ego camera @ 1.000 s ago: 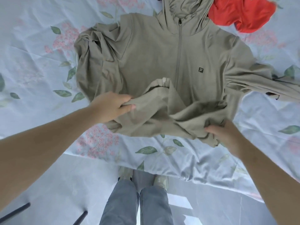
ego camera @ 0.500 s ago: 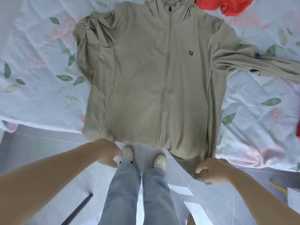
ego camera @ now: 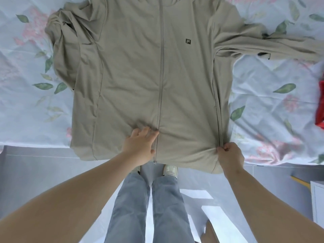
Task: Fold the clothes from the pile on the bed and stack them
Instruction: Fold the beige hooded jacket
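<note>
A beige zip-up jacket (ego camera: 133, 72) lies front up on the bed, its hem hanging a little over the near edge. Its left sleeve is bunched at the upper left, and the right sleeve stretches out to the right edge of view. My left hand (ego camera: 140, 146) rests flat on the hem beside the zipper, fingers spread. My right hand (ego camera: 228, 155) pinches the hem at the jacket's right side seam. The hood is cut off by the top of the frame.
The bed carries a pale floral sheet (ego camera: 273, 109). A red garment (ego camera: 320, 109) shows at the right edge. Below the bed edge are my jeans-clad legs (ego camera: 150, 207), white shoes, a grey floor and a white cabinet corner (ego camera: 317, 202) at the right.
The jacket's folded-up lower half was pulled down and spread flat toward me. My left hand has let go of the hem and now lies flat by the zipper; the right still holds the hem.
</note>
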The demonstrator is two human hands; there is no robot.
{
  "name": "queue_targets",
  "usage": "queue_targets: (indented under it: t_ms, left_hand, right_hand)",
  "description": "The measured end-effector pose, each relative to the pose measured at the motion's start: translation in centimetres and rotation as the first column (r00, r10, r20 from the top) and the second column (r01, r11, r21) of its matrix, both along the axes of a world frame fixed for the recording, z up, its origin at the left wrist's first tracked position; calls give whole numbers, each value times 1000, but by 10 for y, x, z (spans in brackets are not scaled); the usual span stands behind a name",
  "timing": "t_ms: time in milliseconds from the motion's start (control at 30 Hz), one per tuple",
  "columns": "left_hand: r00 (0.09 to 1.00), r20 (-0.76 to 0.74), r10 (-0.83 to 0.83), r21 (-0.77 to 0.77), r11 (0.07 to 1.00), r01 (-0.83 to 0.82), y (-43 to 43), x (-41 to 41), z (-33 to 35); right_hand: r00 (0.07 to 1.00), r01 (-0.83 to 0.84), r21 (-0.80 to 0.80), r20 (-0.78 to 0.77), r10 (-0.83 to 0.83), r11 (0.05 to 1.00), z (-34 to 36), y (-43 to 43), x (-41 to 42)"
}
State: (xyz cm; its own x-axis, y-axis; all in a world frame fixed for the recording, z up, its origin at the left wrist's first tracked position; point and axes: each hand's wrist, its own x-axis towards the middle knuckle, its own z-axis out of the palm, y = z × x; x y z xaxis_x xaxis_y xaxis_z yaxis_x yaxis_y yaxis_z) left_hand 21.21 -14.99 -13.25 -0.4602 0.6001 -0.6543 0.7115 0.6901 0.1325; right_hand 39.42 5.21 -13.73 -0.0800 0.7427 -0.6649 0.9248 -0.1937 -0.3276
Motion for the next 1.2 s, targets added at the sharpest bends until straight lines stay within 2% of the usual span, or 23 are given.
queue_targets:
  t_ms: [67, 100, 133, 200, 233, 267, 300, 333, 367, 400, 467, 567, 667, 733, 800, 900, 1000, 1067, 1100, 1200]
  left_hand:
    - [1000, 3, -19, -5, 1000, 19, 0, -4, 2]
    - [1000, 5, -23, 2, 1000, 23, 1, -6, 3]
    - [1000, -7, -26, 17, 1000, 26, 2, -9, 5]
    - [996, -78, -50, 49, 997, 54, 4, -12, 6]
    - [993, -96, -64, 35, 997, 68, 3, -14, 5]
    - [994, -82, -70, 2, 998, 70, 1, -16, 5]
    - [996, -47, -72, -35, 997, 70, -1, -20, 4]
    - [997, -18, -75, -56, 996, 74, -2, -24, 3]
    - [997, -3, -83, -50, 995, 83, -2, -29, 4]
    - [996, -1, -89, -17, 996, 89, -2, -35, 5]
    - [998, -37, -59, 102, 993, 63, -2, -50, 10]
    - [992, -50, 119, 247, 964, -104, -9, -79, 20]
    - [930, 6, 367, 357, 868, -345, -27, -123, 27]
    - [832, 56, 551, 446, 732, -515, -42, -160, 28]
    - [696, 88, 713, 506, 569, -648, -60, -195, 27]
    - [389, 167, 906, 520, 254, -816, -83, -243, 22]
    - [43, 359, 932, 360, -96, -928, -87, -281, 11]
    - [-170, 581, 796, 144, -306, -941, -85, -303, 2]
    - [-242, 647, 724, 42, -351, -936, -84, -310, 0]
    - [-288, 736, 613, -133, -285, -949, -77, -328, 1]
  right_hand:
    - [997, 25, -22, 71, -23, 999, 3, 5, 1]
    - [991, -19, 18, 134, 16, 1000, 6, 6, -2]
    - [980, -105, 108, 179, 84, 989, 10, 4, -7]
    - [934, -356, 305, 127, 333, 883, 19, -3, -20]
    - [848, -527, 303, 121, 517, 794, 20, -6, -25]
    - [734, -677, 233, 148, 663, 698, 21, -8, -30]
    - [638, -769, 128, 192, 745, 626, 18, -9, -33]
    - [582, -803, 27, 254, 772, 596, 16, -8, -34]
    - [575, -788, -37, 312, 756, 614, 15, -9, -39]
    - [608, -748, -51, 349, 714, 662, 17, -11, -47]
    - [685, -683, -6, 341, 644, 730, 24, -24, -71]
    - [661, -746, 88, 215, 719, 660, 36, -52, -122]
    - [666, -746, 83, 81, 742, 661, 40, -73, -186]
    - [675, -738, 53, 51, 736, 673, 37, -85, -230]
    - [679, -734, 23, 21, 734, 679, 33, -98, -273]
    - [705, -709, -25, -57, 707, 705, 23, -112, -328]
    - [790, -613, -104, -91, 607, 783, 9, -118, -364]
    - [816, -574, -148, -26, 577, 806, -1, -125, -378]
    - [813, -573, -157, 12, 582, 804, -5, -128, -381]
    - [809, -570, -165, 58, 585, 805, -11, -133, -380]
